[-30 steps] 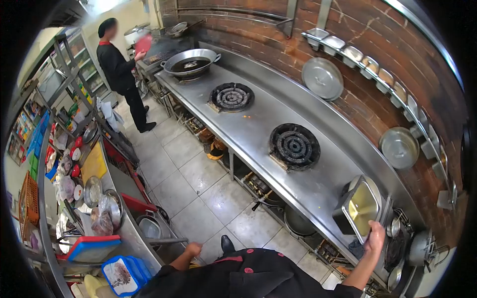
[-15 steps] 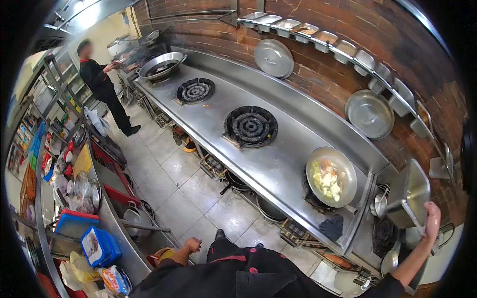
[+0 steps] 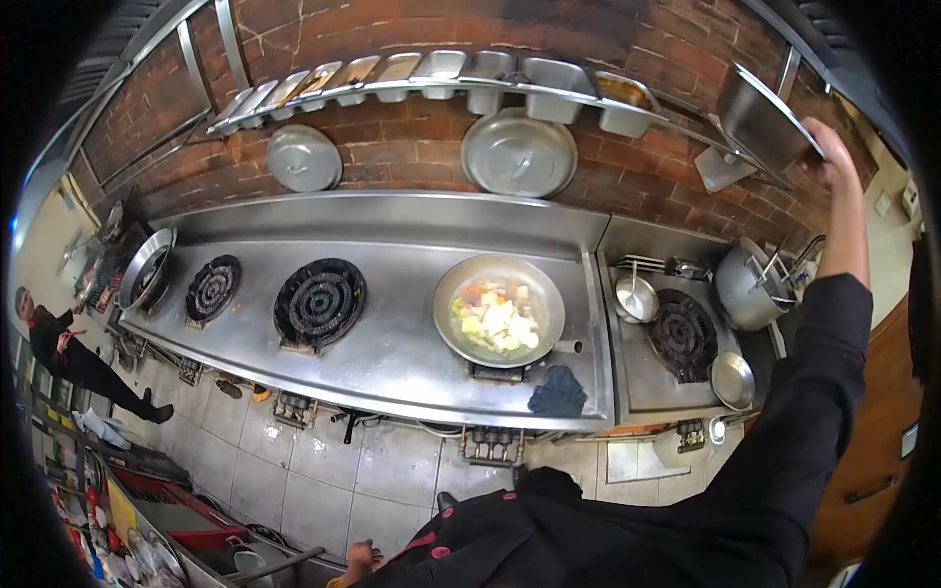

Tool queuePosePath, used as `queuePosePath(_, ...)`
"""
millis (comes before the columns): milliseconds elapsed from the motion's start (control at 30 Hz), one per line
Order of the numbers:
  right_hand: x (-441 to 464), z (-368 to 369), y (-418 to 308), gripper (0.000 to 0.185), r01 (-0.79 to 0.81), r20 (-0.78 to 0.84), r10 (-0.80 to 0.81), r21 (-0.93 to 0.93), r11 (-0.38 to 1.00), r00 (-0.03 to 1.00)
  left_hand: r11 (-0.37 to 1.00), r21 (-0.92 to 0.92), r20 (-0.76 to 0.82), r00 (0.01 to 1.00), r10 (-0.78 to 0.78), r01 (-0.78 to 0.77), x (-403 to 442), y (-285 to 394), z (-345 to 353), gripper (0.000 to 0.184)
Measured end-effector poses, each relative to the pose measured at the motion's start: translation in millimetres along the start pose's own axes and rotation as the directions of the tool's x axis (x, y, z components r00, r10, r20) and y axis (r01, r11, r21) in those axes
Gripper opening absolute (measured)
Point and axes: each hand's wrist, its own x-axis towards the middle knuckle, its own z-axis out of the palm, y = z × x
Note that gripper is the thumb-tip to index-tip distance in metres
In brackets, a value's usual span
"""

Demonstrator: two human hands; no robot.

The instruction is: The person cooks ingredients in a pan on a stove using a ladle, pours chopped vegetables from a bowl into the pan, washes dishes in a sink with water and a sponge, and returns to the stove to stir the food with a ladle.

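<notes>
My right hand point(image 3: 831, 157) is raised at the upper right, its fingers closed on the rim of a deep rectangular steel food pan point(image 3: 767, 122). The pan is tilted, close to the right end of the wall rack. My left hand point(image 3: 363, 560) hangs low near my waist, fingers loosely curled, with nothing visible in it. Ahead of me, a wok point(image 3: 451, 328) on the stove holds chopped pale, green and orange food point(image 3: 500, 321). Its handle points right. A dark crumpled cloth point(image 3: 558, 392) lies beside it on the steel top.
A wall rack point(image 3: 412, 88) carries several steel food pans. Two round lids point(image 3: 304, 159) lean against the brick wall. Black burners point(image 3: 321, 302) sit along the stove. A tall pot point(image 3: 750, 284) and a small pan point(image 3: 732, 380) stand at right. Another person point(image 3: 74, 353) stands far left.
My right hand has lifted the steel food pan from beside the right burner up toward the wall rack. My view has turned right. My left hand stays low.
</notes>
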Motion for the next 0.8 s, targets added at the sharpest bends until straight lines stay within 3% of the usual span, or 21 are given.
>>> queuePosePath(67,36,2,7,0.018,-0.004,0.111,0.002,0.023,1.0,0.994,0.997,-0.057,-0.033,0.998,-0.049,0.047,-4,17,11,0.039)
queuePosePath(167,99,15,29,0.017,0.013,0.123,-0.021,0.065,0.998,0.992,0.998,-0.025,-0.069,0.996,-0.061,0.06,-17,41,41,0.042)
queuePosePath(333,184,45,67,0.012,0.028,0.157,-0.029,0.009,1.0,0.987,0.911,0.406,-0.022,0.995,0.097,-0.08,-58,80,113,0.047)
queuePosePath(433,239,61,97,0.013,0.034,0.261,-0.051,0.069,0.997,0.964,0.812,0.56,0.057,0.985,0.161,-0.165,-70,98,156,0.051)
queuePosePath(633,288,95,133,0.014,-0.099,0.464,0.056,0.07,0.993,0.884,0.846,0.531,-0.054,0.995,0.085,-0.044,-99,126,200,0.059)
queuePosePath(700,302,103,151,0.007,-0.118,0.491,0.066,0.076,0.99,0.869,0.7,0.662,0.121,0.959,0.255,-0.269,-111,123,205,0.058)
queuePosePath(800,290,108,152,0.008,-0.125,0.554,0.066,0.07,0.99,0.83,0.693,0.671,0.126,0.962,0.241,-0.262,-123,138,215,0.045)
